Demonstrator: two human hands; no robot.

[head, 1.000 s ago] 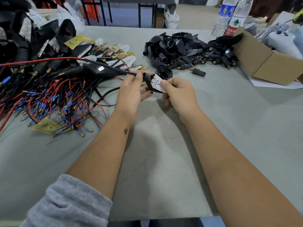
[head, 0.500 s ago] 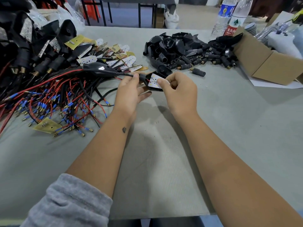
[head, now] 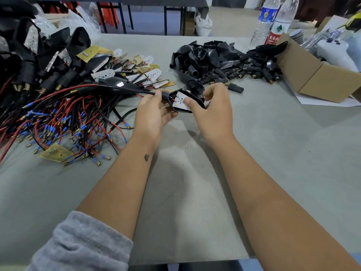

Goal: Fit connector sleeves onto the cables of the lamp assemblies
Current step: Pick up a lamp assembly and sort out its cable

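Above the middle of the desk (head: pixel 273 163), both hands meet on one lamp assembly (head: pixel 188 101), held clear of the surface. The left hand (head: pixel 154 112) pinches the black connector sleeve (head: pixel 165 96) between thumb and forefinger where the cable (head: pixel 136 90) enters the housing; its remaining fingers are loosely curled beneath. The right hand (head: pixel 212 110) grips the black housing, thumb pressed flat on the white LED board (head: pixel 180 102), fingers curled round the far edge. Both forearms extend forward, bare, converging toward the hands; a grey sleeve (head: pixel 82 245) is pushed up on the left arm. The cable runs left into a tangle of red and black leads (head: pixel 64 122). A pile of black housings and sleeves (head: pixel 220 61) lies beyond the hands, well apart from them
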